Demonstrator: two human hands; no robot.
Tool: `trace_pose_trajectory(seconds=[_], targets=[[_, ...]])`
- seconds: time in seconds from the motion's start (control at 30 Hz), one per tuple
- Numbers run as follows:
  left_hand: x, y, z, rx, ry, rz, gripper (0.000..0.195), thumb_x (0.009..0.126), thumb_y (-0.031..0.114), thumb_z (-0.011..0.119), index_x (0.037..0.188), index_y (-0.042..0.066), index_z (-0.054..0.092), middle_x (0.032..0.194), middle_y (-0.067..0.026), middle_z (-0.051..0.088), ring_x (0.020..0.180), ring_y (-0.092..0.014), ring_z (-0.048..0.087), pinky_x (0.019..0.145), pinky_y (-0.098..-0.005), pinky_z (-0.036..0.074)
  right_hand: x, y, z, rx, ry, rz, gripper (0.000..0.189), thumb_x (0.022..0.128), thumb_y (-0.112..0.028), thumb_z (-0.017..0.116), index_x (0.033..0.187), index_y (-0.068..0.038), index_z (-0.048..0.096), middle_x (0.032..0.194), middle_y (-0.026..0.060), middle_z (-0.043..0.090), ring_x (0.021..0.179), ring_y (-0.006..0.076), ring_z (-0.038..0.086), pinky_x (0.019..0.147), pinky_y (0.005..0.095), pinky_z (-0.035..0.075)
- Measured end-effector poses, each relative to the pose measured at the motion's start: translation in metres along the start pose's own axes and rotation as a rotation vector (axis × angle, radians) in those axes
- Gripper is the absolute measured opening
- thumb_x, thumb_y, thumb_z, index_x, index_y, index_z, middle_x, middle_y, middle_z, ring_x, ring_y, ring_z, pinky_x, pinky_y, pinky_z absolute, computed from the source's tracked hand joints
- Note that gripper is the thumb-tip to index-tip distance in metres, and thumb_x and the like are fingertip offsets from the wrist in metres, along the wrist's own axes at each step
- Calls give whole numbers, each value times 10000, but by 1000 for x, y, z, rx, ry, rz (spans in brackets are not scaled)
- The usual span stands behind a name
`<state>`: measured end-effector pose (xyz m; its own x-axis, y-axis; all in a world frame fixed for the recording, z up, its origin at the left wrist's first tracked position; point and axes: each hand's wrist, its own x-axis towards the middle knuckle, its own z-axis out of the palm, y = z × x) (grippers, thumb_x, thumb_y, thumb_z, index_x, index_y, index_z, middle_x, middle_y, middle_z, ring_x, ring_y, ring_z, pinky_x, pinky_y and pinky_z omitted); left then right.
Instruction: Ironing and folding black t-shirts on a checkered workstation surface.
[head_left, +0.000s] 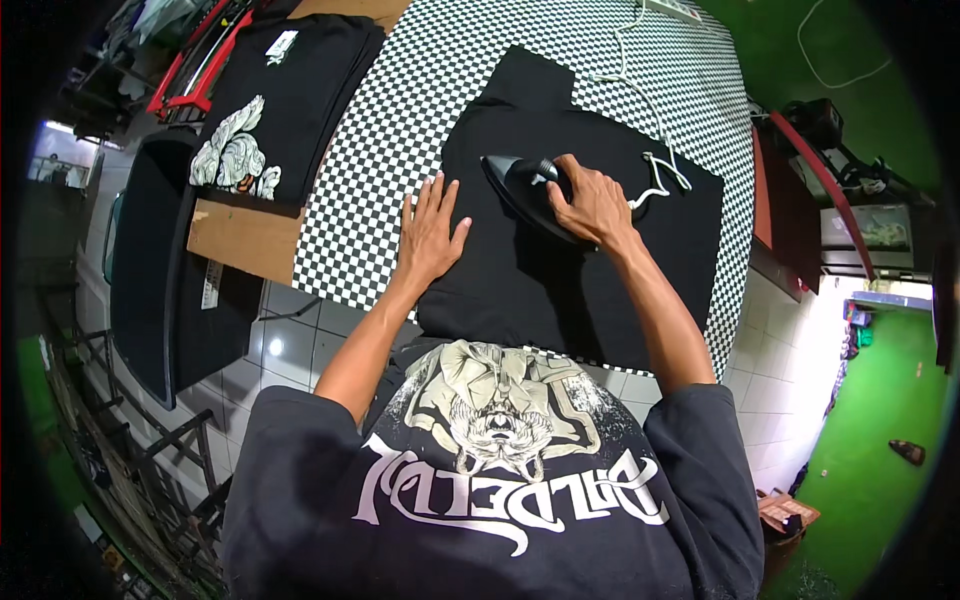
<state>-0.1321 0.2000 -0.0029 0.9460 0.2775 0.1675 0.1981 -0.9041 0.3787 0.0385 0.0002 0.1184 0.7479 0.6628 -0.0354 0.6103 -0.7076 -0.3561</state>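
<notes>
A black T-shirt (480, 277) lies spread on a table covered with black-and-white checkered cloth (360, 172). My right hand (592, 199) grips the handle of a clothes iron (525, 195), which is over the middle of the shirt with its tip pointing to the upper left. Part of the iron is hidden by my fingers. My left hand (433, 229) rests palm down at the shirt's left edge, fingers slightly apart and holding nothing. A white cord (656, 191) runs from behind the iron across the shirt and up over the checkered cloth.
A stack of folded black T-shirts (300, 112), the top one with a pale print, lies on a wooden board (244, 236) at the left. A power strip (675, 9) sits at the far edge. A black chair (150, 262) stands at the left, a reddish-brown piece of furniture (784, 202) at the right.
</notes>
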Motion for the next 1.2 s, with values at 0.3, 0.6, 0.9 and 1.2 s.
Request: trace_pose_trajectory(seconds=[0.3,0.6,0.9,1.2], targets=[[-33,-10,-6,-17,82,-128,521,1004,295,516,1489,109,468,1585,-230,322,1479,-393,279,1192,-574,196,-26,-17,0,34,-102,-122,349,892,-297,598,1157,-69,589,887,208,707,832,417,680,784,502,522],[-45,-17,-8,1,100,-141,448,1016,247,479,1454,159,516,1572,-211,353,1469,-376,308,1183,-591,209,-41,-29,10,41,-142,-217,347,887,-298,613,1152,-76,578,908,195,708,834,410,680,771,501,526],[-47,-14,-12,-37,101,-151,465,1008,274,498,1456,150,514,1555,-215,378,1463,-386,313,1181,-595,215,-53,-29,11,18,-107,-215,337,878,-275,620,1147,-77,577,896,182,703,801,398,676,722,485,523],[-80,-4,-14,-34,129,-264,483,1008,282,522,1479,181,486,1584,-181,345,1472,-384,293,1182,-580,196,-69,-47,13,54,-193,-301,340,880,-278,608,1153,-78,577,919,190,702,810,398,676,719,481,529]])
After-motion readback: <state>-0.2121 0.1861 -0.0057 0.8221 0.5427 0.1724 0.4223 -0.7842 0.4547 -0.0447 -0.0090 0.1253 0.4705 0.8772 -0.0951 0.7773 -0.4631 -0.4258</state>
